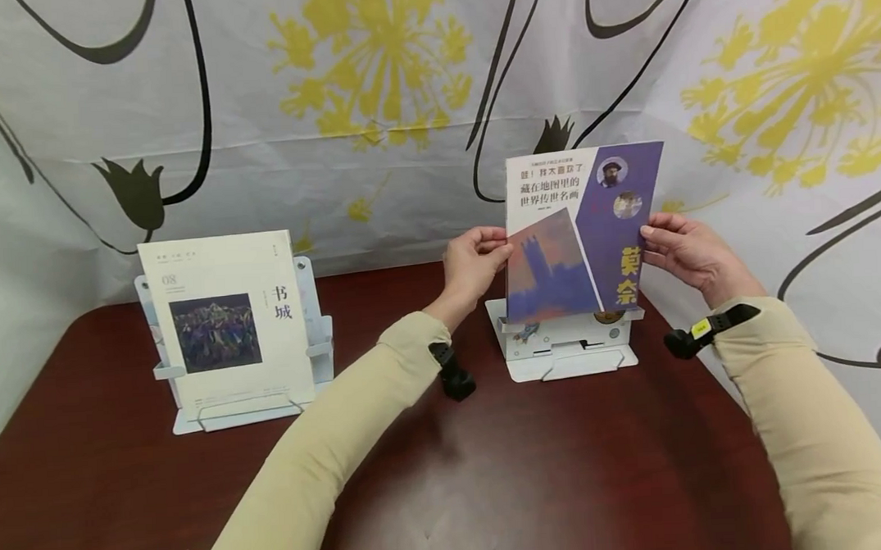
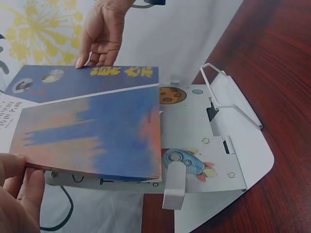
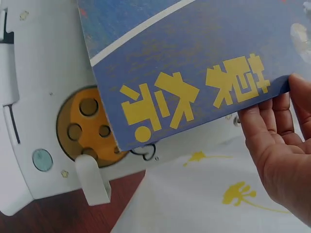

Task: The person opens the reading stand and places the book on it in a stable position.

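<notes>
Both hands hold a purple-and-white book upright by its side edges, in front of a white book stand on the right. The left hand pinches the left edge between thumb and fingers. On the opposite edge, the right hand pinches with thumb in front and fingers behind. In the left wrist view the book's bottom edge lies above the stand's white side clip. A planet and a rocket are printed on the stand's back plate, which the book partly covers.
To the left, a second book stand bears a cream book with a dark picture on its cover. Both stands are on a dark red table. Behind it hangs a white cloth with yellow and dark flower prints.
</notes>
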A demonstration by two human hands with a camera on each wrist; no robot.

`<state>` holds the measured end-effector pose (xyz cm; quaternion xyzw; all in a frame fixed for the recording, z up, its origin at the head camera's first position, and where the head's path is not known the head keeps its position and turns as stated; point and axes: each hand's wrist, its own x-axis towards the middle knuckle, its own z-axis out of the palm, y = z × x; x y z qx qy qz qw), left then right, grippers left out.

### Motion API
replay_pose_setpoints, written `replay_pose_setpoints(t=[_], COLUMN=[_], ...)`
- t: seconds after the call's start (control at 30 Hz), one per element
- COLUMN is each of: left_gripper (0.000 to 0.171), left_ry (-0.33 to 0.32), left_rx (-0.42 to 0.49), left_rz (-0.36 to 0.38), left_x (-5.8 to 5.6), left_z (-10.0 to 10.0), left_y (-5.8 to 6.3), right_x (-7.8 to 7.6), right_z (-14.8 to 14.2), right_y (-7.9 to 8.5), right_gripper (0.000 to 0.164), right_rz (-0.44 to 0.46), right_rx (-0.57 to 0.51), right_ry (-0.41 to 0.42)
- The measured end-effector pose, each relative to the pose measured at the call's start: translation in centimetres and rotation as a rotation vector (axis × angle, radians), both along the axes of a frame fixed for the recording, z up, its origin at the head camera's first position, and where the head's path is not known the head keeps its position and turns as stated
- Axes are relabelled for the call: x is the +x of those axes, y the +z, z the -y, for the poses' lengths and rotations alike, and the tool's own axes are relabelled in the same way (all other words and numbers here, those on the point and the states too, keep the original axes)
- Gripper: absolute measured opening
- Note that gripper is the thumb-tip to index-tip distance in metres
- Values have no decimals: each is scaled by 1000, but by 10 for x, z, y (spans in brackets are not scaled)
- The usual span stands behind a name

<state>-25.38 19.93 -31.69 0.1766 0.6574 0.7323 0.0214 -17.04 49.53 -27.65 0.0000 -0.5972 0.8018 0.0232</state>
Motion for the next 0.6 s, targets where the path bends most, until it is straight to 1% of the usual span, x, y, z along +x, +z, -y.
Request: replay_pose_setpoints(t=[0.17,0.27,0.43,0.6], left_gripper=[17,17,16,16], left_ry=[62,83,88,81], left_rx=[-58,-86,-121,-146], left_rz=[-103,-146,-192,-216], left_x=[1,1,3,6], left_z=[-9,-14,-19,-20], left_y=[0,-2,-9,-20], right_x=[-3,-5,-5,-3], right_z=[-8,-12,-15,-14], right_y=[-2,-6,-16,-27], right_gripper=[25,26,26,25], right_rz=[-39,-47,-43,-60], right_rx=[0,13,54,78], right_ry=[-20,-51,-127,-167])
